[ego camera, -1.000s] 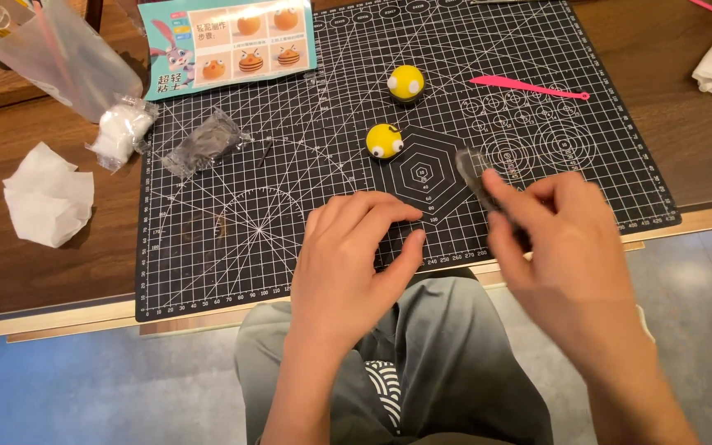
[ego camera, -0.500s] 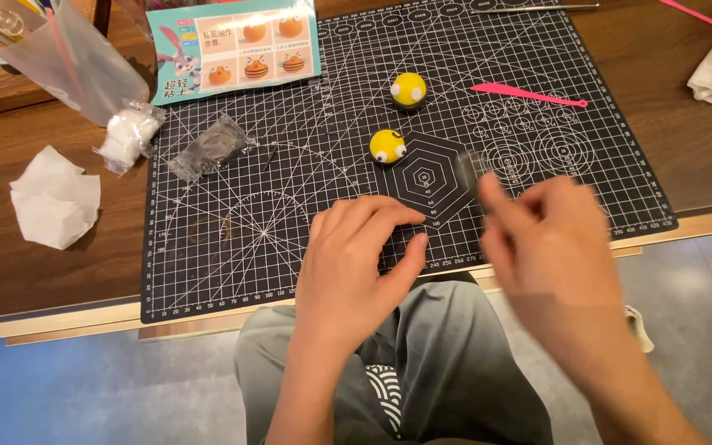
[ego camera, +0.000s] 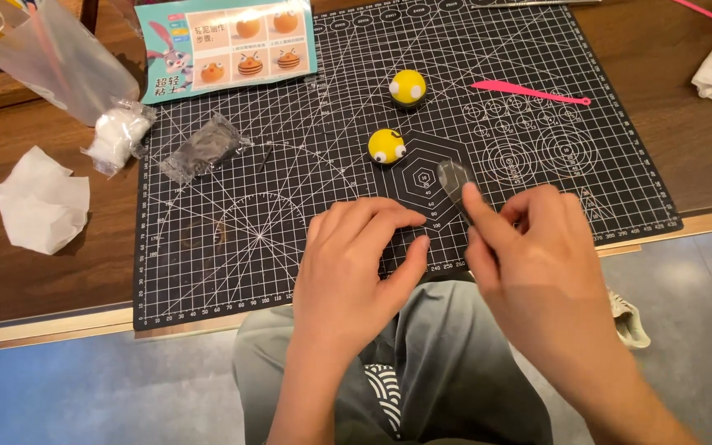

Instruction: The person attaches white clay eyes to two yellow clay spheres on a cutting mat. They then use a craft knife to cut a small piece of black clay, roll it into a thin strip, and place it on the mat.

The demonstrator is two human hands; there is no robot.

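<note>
From the head view I see my right hand [ego camera: 537, 247] pinching a small clear plastic wrapper [ego camera: 453, 178] between thumb and forefinger, held just above the black cutting mat [ego camera: 208, 272] near its hexagon marking. So that grip is closed on the wrapper. My left hand [ego camera: 356, 272] rests on the near edge of the mat, fingers curled loosely and holding nothing, its thumb pointing towards the right hand.

I judge the wrapper to be very light, thin and limp, probably slick; a fingertip pinch at its lower end, as now, seems the sensible hold, since it would crumple under any squeeze.

Just beyond the wrapper sits a yellow clay ball with white eyes [ego camera: 386, 146], and a second yellow ball [ego camera: 408, 86] lies further back. Both look soft and easily dented. A pink modelling tool [ego camera: 529, 91] lies to the right of them. On the left of the mat are a dark packet [ego camera: 202, 148] and a white packet [ego camera: 117, 136], with an instruction card [ego camera: 232, 45] behind. Crumpled white tissue [ego camera: 39, 202] lies on the wooden desk [ego camera: 10, 280].
</note>
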